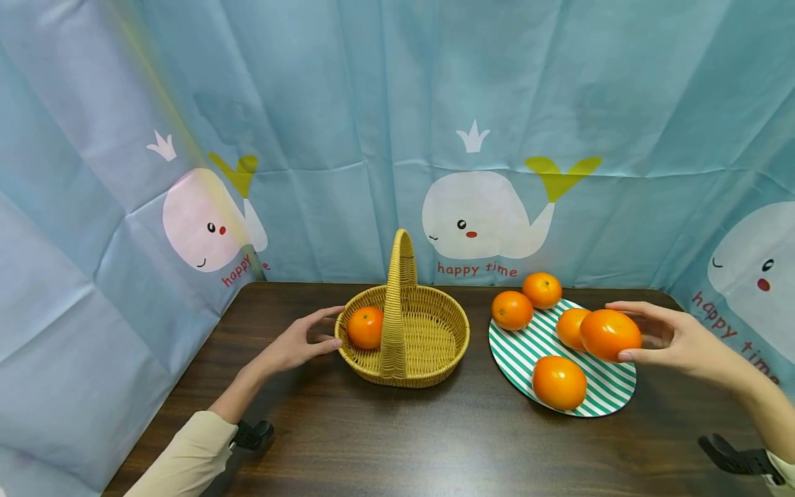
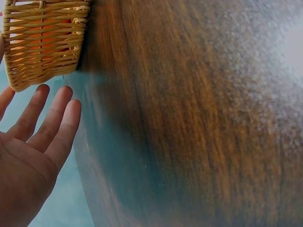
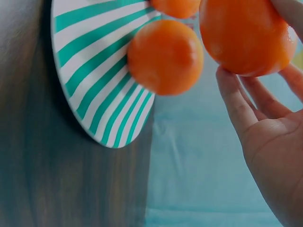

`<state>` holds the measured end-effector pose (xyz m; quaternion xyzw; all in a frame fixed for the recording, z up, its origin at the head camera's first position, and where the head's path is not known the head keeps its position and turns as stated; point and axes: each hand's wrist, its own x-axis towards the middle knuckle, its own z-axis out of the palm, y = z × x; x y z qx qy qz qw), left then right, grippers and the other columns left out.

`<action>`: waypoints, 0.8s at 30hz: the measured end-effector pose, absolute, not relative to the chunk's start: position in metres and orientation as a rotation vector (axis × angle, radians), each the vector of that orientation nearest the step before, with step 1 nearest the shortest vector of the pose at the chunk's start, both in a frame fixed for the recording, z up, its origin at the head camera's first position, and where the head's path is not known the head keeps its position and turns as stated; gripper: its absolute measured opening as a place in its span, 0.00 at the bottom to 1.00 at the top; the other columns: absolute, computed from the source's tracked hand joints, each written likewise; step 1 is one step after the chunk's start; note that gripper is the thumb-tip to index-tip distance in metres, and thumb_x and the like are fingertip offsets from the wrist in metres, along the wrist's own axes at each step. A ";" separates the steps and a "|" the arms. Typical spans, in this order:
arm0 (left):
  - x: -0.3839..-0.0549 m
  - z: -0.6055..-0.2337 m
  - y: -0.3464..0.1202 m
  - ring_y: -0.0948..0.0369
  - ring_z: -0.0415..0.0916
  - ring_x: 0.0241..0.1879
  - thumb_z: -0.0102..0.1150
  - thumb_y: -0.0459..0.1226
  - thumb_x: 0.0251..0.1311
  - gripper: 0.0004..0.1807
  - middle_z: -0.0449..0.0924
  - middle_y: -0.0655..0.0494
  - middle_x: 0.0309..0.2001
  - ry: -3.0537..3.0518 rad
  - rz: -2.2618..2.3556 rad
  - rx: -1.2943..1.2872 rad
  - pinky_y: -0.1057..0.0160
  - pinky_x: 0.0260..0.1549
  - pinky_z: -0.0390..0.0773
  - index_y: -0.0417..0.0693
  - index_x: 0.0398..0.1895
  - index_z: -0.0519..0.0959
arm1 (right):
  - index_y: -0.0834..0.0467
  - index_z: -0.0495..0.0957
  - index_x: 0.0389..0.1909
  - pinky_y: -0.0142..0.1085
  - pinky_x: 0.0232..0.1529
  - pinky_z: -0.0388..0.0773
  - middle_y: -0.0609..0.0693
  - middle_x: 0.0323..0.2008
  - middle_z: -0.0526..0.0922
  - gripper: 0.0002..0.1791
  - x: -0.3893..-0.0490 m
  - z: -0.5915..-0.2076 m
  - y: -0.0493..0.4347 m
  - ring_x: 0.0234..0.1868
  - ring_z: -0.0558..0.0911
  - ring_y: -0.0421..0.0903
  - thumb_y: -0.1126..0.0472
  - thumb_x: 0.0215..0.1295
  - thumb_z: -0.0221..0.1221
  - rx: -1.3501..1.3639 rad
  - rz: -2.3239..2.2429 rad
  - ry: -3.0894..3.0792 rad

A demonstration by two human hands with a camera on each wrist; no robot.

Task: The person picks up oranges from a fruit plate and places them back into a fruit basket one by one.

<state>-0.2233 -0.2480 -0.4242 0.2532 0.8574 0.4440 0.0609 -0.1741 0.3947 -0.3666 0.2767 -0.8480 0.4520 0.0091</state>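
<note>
My right hand (image 1: pixel 689 345) holds a large, glossy orange (image 1: pixel 611 335) between thumb and fingertips, raised above the right side of a green-and-white striped round plate (image 1: pixel 611 397). In the right wrist view the held orange (image 3: pixel 246 38) is apart from the other fruit. My left hand (image 1: pixel 301 342) is at the left rim of a yellow wicker basket (image 1: pixel 435 338), its thumb and forefinger touching the rim. The left wrist view shows the other fingers (image 2: pixel 54 116) fairly straight, beside the basket wall (image 2: pixel 42 47). One orange (image 1: pixel 365 327) lies in the basket's left half, partly hidden by the handle.
Several oranges are on the plate: one at the front (image 1: pixel 559 383), one partly behind the held fruit (image 1: pixel 570 328), two at the back left. The basket's tall handle (image 1: pixel 395 310) arches over its middle. A blue whale-print curtain (image 1: pixel 348 207) hangs behind the dark wooden table (image 1: pixel 397 442).
</note>
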 end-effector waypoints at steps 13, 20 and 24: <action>-0.224 -0.426 -0.249 0.40 0.71 0.62 0.65 0.38 0.70 0.36 0.68 0.39 0.68 2.570 1.359 0.757 0.41 0.55 0.76 0.43 0.77 0.62 | 0.66 0.67 0.71 0.33 0.49 0.81 0.53 0.63 0.76 0.40 -0.193 -0.352 0.370 0.56 0.80 0.42 0.81 0.56 0.67 1.036 1.413 -2.599; -0.224 -0.426 -0.249 0.41 0.71 0.62 0.65 0.38 0.70 0.36 0.68 0.39 0.68 2.571 1.360 0.756 0.41 0.56 0.76 0.43 0.77 0.62 | 0.65 0.68 0.71 0.32 0.51 0.80 0.53 0.63 0.74 0.39 -0.202 -0.350 0.350 0.57 0.79 0.42 0.79 0.58 0.68 1.050 1.448 -2.604; -0.224 -0.425 -0.248 0.40 0.71 0.62 0.64 0.38 0.70 0.36 0.67 0.38 0.68 2.566 1.367 0.765 0.41 0.56 0.75 0.42 0.77 0.62 | 0.65 0.69 0.70 0.32 0.51 0.80 0.53 0.63 0.74 0.38 -0.205 -0.351 0.339 0.58 0.79 0.40 0.79 0.58 0.68 1.052 1.454 -2.595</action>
